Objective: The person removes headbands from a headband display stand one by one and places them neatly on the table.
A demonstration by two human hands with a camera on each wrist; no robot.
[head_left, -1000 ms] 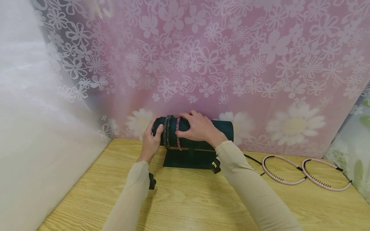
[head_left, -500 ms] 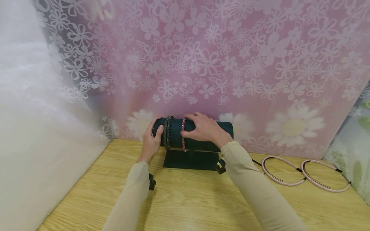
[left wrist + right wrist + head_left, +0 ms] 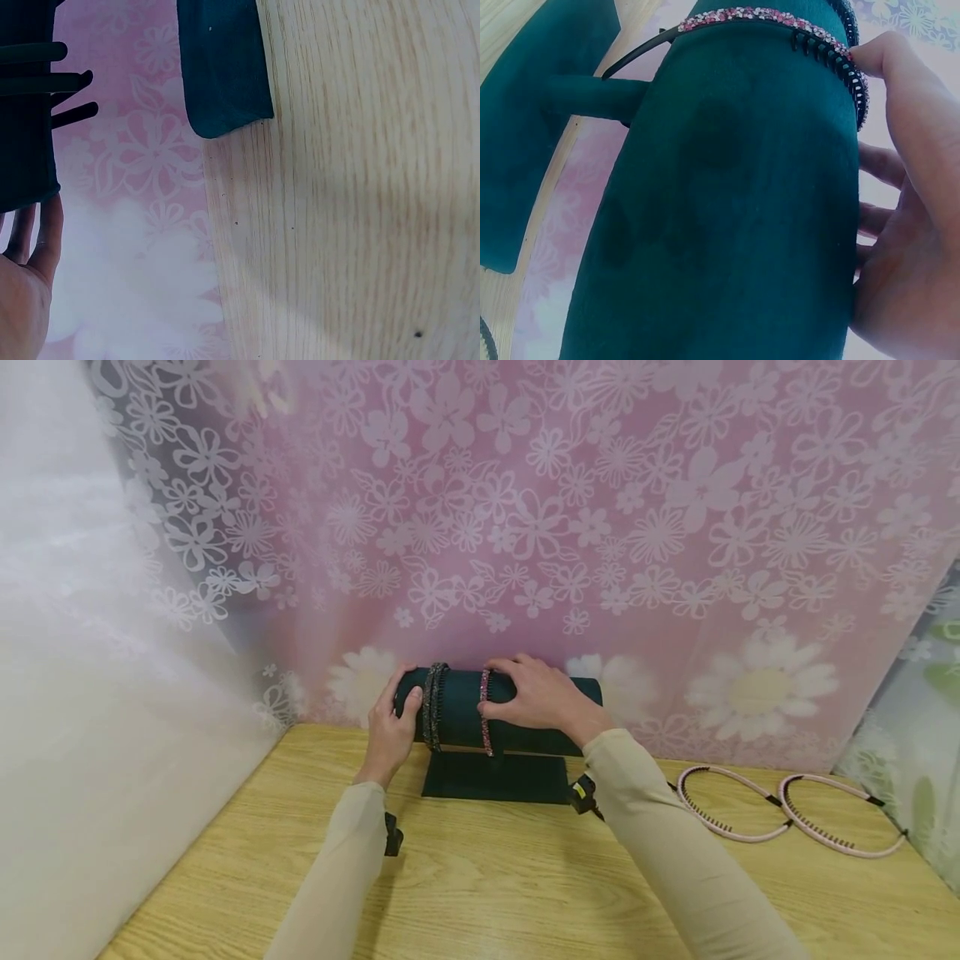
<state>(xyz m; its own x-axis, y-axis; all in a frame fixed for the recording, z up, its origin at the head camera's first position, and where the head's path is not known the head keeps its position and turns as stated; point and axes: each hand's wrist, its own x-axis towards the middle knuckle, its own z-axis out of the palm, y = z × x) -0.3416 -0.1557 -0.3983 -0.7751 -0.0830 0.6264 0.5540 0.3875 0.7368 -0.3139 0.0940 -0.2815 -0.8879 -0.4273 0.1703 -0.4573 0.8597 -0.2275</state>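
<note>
A dark green padded roll (image 3: pixel 459 720) of a headband display stand sits raised on a flat base (image 3: pixel 495 777). My left hand (image 3: pixel 390 727) holds the roll's left end, thumb in front and fingers over the top. Beside that thumb, dark glittery headbands (image 3: pixel 432 714) sit side by side round the roll. A pink sparkly toothed headband (image 3: pixel 485 727) circles the roll near its middle, and my right hand (image 3: pixel 543 693) pinches it. In the right wrist view the thumb (image 3: pixel 877 56) touches this headband's edge; the other fingers lie behind the roll. Headband tips (image 3: pixel 75 114) jut below the roll in the left wrist view.
Two pale pink toothed headbands (image 3: pixel 731 835) lie on the wooden table (image 3: pixel 465 893) to the right, near the back. A pink flowered curtain (image 3: pixel 525 527) hangs right behind the stand, with a white sheet (image 3: pixel 135 693) at the left.
My right hand has slid the pink sparkly headband rightward along the roll, widening the gap to the dark headbands. The left hand has stayed on the roll's end.
</note>
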